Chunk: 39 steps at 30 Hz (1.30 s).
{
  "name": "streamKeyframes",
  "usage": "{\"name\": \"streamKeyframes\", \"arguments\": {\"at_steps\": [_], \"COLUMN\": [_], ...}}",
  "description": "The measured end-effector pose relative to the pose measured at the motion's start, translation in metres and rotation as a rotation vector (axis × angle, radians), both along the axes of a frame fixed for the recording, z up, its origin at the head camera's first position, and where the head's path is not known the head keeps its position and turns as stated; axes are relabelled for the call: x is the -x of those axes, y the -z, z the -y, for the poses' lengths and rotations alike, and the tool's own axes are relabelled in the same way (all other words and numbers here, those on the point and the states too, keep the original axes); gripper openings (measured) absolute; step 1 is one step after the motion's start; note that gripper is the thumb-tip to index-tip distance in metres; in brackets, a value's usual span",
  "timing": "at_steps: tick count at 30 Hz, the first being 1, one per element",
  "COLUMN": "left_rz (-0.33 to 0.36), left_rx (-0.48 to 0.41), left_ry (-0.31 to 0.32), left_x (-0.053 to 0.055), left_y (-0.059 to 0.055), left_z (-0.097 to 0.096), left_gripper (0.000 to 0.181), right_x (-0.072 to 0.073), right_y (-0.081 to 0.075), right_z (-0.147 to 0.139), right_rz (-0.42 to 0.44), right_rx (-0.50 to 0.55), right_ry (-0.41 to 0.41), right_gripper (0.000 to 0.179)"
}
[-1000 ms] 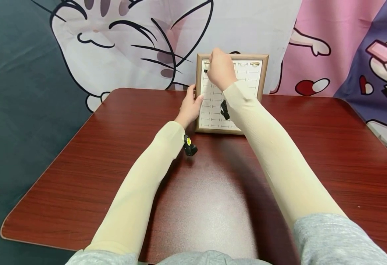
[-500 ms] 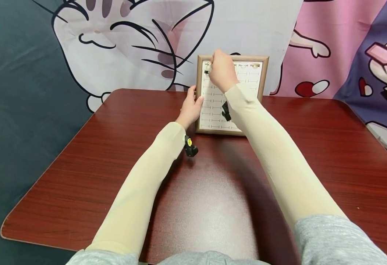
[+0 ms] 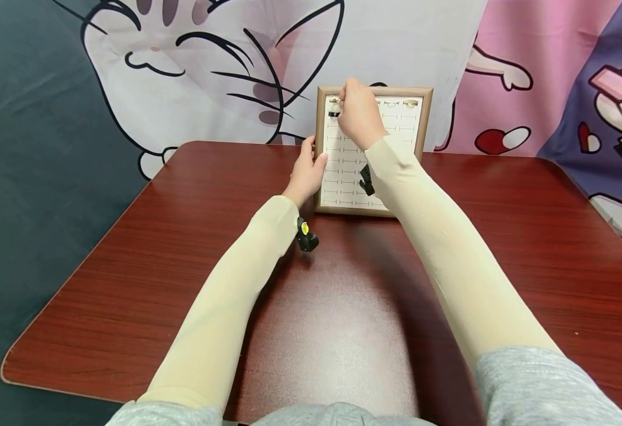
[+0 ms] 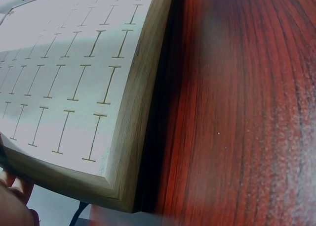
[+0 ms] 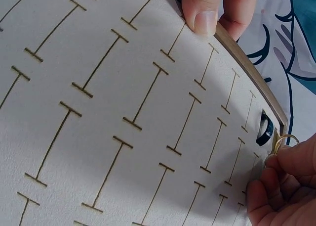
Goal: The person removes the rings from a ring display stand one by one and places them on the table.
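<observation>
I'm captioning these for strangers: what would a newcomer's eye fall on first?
Probably the smiling cartoon cat on the backdrop, upper left. Then the wood-framed ring display near the table's far edge, gripped by the left hand, the right hand pinching a gold ring near its top-left corner.

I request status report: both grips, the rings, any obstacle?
Left grip holds rectangular wood-framed white display board by its edge. Right grip curled near thin gold ring; pinch unclear. Glossy black ring close by; no blockage seen.

Room over the tabletop (image 3: 324, 331) between the forearms (image 3: 231, 284), the framed board (image 3: 345, 168) and cartoon backdrop (image 3: 407, 41) barring the far side.
</observation>
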<state>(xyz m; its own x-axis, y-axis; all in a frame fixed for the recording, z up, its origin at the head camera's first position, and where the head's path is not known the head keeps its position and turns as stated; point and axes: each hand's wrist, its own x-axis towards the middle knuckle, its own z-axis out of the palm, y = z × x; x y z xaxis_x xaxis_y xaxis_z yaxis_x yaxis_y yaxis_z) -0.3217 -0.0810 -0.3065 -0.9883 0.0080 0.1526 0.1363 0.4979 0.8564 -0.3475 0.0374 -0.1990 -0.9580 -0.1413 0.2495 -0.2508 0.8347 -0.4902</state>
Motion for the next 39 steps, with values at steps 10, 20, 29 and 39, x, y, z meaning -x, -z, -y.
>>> {"name": "streamKeyframes", "arguments": {"at_steps": [10,20,29,39], "left_rz": [-0.003,0.016,0.013,0.025], "left_rx": [-0.002,-0.002,-0.007,-0.022], "left_ry": [0.008,0.012,-0.004,-0.010], "left_x": [0.001,0.001,0.002,0.000], "left_y": [0.000,0.000,0.000,0.002], "left_z": [-0.001,-0.004,-0.004,-0.001], "left_gripper": [0.050,0.051,0.049,0.050], "right_x": [-0.003,-0.006,-0.009,-0.015], "right_y": [0.001,0.002,0.000,0.006], "right_z": [-0.003,-0.004,-0.011,-0.028], "right_rz": [0.018,0.038,0.059,0.098], "right_rx": [0.002,-0.022,-0.034,0.000], "right_ry": [0.004,0.010,0.025,0.046], "right_gripper": [0.035,0.039,0.042,0.035]}}
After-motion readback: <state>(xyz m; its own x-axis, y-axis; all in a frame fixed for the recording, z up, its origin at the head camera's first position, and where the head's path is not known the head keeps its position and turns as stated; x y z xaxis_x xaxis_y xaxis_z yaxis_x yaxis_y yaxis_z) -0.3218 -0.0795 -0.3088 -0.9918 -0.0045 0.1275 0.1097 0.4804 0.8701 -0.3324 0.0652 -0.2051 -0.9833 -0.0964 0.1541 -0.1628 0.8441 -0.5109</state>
